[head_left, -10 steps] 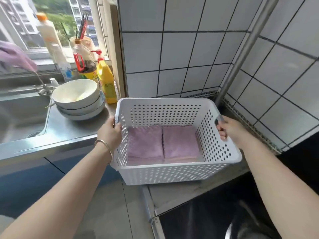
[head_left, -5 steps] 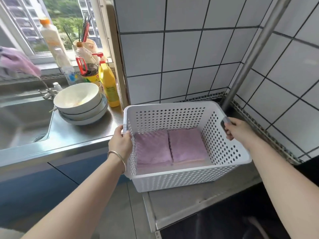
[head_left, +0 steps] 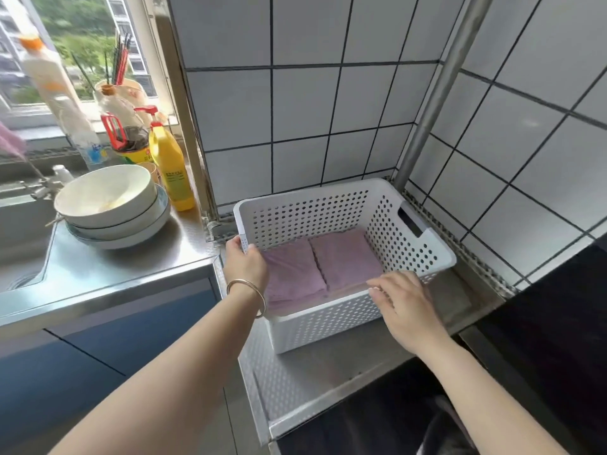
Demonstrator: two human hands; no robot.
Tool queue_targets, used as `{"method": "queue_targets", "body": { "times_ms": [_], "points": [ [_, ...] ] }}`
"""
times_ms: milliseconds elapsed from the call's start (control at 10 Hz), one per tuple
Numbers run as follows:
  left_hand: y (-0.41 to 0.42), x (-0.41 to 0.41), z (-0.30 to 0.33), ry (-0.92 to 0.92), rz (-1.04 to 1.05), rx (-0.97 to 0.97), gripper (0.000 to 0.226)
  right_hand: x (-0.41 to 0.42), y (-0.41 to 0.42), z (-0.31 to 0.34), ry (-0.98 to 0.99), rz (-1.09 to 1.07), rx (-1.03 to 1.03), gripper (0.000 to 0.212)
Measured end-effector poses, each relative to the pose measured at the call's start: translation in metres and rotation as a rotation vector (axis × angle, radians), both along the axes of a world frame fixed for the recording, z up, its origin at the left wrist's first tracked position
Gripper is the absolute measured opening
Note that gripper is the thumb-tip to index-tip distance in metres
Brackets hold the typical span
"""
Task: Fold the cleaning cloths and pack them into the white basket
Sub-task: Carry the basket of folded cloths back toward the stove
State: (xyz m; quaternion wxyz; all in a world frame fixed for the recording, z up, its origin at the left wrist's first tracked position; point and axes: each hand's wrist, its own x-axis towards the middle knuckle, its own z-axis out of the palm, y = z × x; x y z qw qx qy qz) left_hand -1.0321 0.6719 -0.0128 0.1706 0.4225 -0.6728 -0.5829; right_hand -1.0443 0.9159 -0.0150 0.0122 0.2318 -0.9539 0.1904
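The white perforated basket [head_left: 331, 318] rests on the steel counter in the tiled corner. Two folded purple cleaning cloths lie flat side by side on its floor: the left cloth [head_left: 295, 274] and the right cloth [head_left: 346, 259]. My left hand [head_left: 244, 262] grips the basket's left rim near the back corner. My right hand [head_left: 405, 305] lies over the front rim at the right, fingers spread and touching the rim, holding nothing. The right handle slot is free.
Stacked bowls [head_left: 111, 205] stand on the counter left of the basket, with a yellow bottle [head_left: 172, 169] and other bottles behind them. A sink [head_left: 19, 244] lies far left. A metal pipe [head_left: 437, 93] runs up the corner. A black hob [head_left: 551, 339] borders the right.
The basket has gone from being held in the air to resting on the counter in the corner. My right hand left the right handle and came to the front rim.
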Motion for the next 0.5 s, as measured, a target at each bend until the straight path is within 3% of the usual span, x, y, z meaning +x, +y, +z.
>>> {"method": "queue_targets", "body": {
  "times_ms": [200, 500],
  "points": [
    [0.017, -0.013, 0.006, -0.012, -0.021, -0.023, 0.036, -0.009, 0.015, -0.011, 0.06, -0.008, 0.101, 0.064],
    [0.019, -0.022, 0.0, -0.082, -0.112, -0.041, 0.038, -0.014, 0.021, -0.014, -0.03, -0.064, 0.122, 0.077]
  ]
}}
